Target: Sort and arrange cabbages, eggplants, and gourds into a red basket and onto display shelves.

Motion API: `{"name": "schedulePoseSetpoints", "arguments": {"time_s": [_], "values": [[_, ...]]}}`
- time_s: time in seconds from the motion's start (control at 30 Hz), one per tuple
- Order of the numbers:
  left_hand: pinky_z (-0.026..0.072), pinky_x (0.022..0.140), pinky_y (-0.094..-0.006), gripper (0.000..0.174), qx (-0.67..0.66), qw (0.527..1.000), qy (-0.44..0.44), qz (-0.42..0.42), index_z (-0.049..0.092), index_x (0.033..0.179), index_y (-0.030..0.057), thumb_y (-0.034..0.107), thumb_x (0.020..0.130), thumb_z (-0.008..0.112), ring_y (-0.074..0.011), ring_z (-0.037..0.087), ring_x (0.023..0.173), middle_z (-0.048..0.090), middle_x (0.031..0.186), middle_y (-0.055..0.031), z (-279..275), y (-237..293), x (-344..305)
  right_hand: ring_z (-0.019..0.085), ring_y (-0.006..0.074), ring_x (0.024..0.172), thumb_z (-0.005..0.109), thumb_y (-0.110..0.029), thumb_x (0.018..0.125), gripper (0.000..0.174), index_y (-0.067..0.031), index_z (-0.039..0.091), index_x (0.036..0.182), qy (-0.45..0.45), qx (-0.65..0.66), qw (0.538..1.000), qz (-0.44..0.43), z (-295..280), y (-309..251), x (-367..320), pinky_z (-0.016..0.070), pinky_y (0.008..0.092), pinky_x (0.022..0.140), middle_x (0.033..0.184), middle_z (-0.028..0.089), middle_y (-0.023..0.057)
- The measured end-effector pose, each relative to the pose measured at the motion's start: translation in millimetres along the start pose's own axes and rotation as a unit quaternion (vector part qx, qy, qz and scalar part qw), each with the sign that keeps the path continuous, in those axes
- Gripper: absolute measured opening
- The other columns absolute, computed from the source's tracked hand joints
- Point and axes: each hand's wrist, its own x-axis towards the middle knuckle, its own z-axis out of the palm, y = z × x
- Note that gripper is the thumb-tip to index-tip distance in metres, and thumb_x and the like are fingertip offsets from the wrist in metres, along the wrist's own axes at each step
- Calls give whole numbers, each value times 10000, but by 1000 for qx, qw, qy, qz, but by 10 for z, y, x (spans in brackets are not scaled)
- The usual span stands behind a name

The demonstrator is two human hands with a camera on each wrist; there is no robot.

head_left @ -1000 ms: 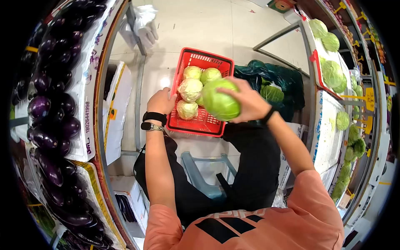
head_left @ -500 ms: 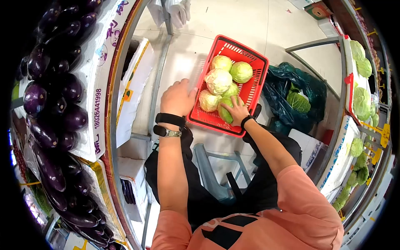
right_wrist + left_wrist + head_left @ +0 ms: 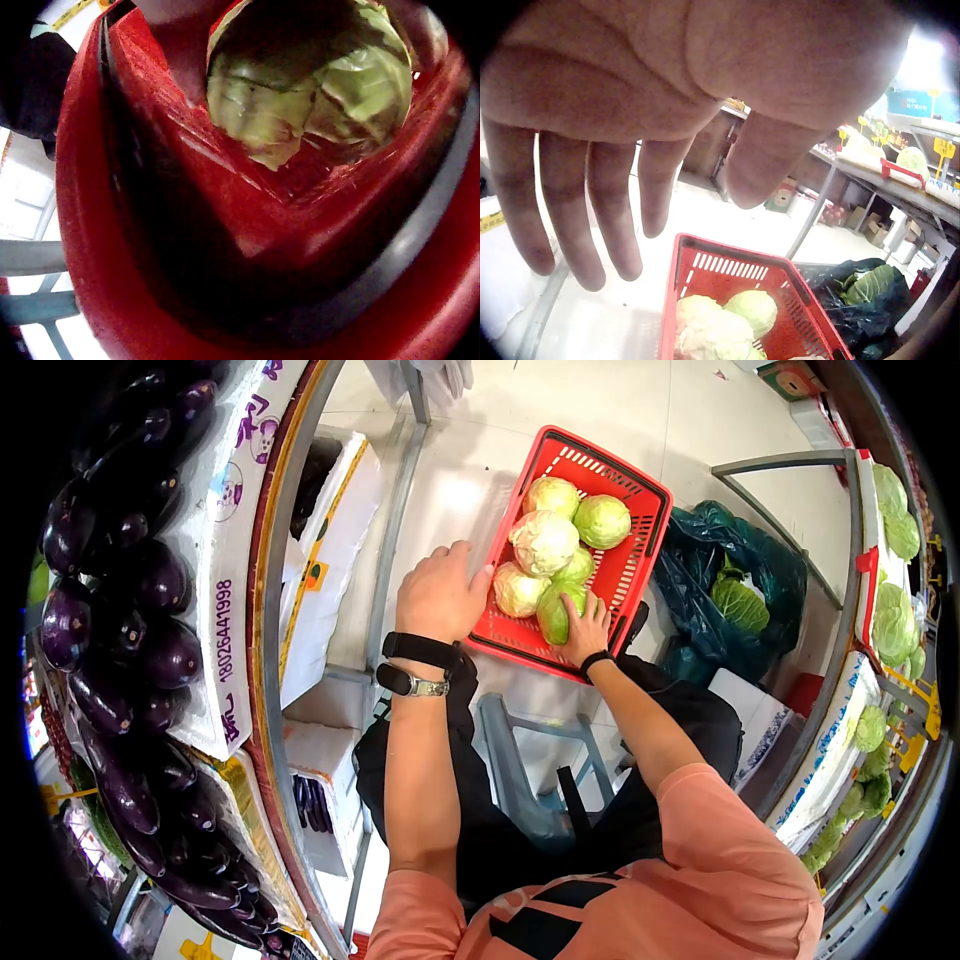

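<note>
A red plastic basket [image 3: 515, 630] stands on the floor in front of the person's knees, with several round cabbages [image 3: 543, 543] grouped in it. My right hand [image 3: 590, 630] reaches into its near end and grips a green cabbage [image 3: 553, 615]. The right wrist view shows this cabbage [image 3: 307, 97] low between the thumb and fingers, close to the red walls. Beside the basket's left rim is my left hand [image 3: 440, 595], its thumb tip right at the edge. In the left wrist view that hand's fingers [image 3: 566, 202] hang down fairly straight, holding nothing.
A dark green plastic bag [image 3: 690, 595] with a leafy cabbage [image 3: 740, 605] lies right of the basket. Eggplants [image 3: 100, 700] fill white foam boxes on the left rack. More cabbages [image 3: 893, 620] sit on the right shelf. A blue-grey stool [image 3: 500, 760] is between the legs.
My right hand has lowered the cabbage from above the basket into its near end. My left hand has eased slightly away from the rim. The head view has shifted, moving the basket rightward.
</note>
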Motion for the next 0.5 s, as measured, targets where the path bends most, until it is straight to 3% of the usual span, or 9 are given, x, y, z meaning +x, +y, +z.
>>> {"name": "schedulePoseSetpoints", "arguments": {"time_s": [0.1, 0.23, 0.37, 0.5], "values": [[504, 897, -485, 438, -7, 999, 27, 20, 599, 1249, 21, 339, 947, 593, -383, 641, 1021, 668, 1092, -209, 71, -20, 6, 274, 473, 1392, 909, -452, 583, 1127, -287, 310, 1523, -23, 76, 996, 42, 28, 67, 134, 282, 649, 1108, 1510, 285, 216], [506, 884, -500, 433, -7, 999, 33, 23, 608, 1233, 16, 340, 945, 596, -387, 647, 1002, 670, 1070, -211, 74, -4, 8, 286, 501, 1402, 915, -485, 557, 1216, -313, 236, 1552, -85, 58, 993, 52, 28, 32, 349, 323, 657, 1091, 1555, 241, 230], [493, 940, -457, 457, 6, 1000, -9, -4, 576, 1290, 36, 351, 959, 562, -373, 627, 1086, 663, 1152, -202, 26, 25, 23, 245, 528, 1431, 950, -477, 521, 1310, -363, 165, 1564, -220, -53, 972, 65, -122, -112, 483, 386, 687, 1033, 1607, 165, 242], [503, 895, -488, 430, -1, 999, 23, 22, 597, 1241, 23, 342, 952, 582, -383, 641, 1020, 667, 1089, -204, 96, -30, 31, 338, 496, 1370, 964, -473, 488, 1322, -385, 188, 1555, -239, -32, 969, 55, -189, -66, 528, 439, 657, 995, 1557, 246, 219]]}}
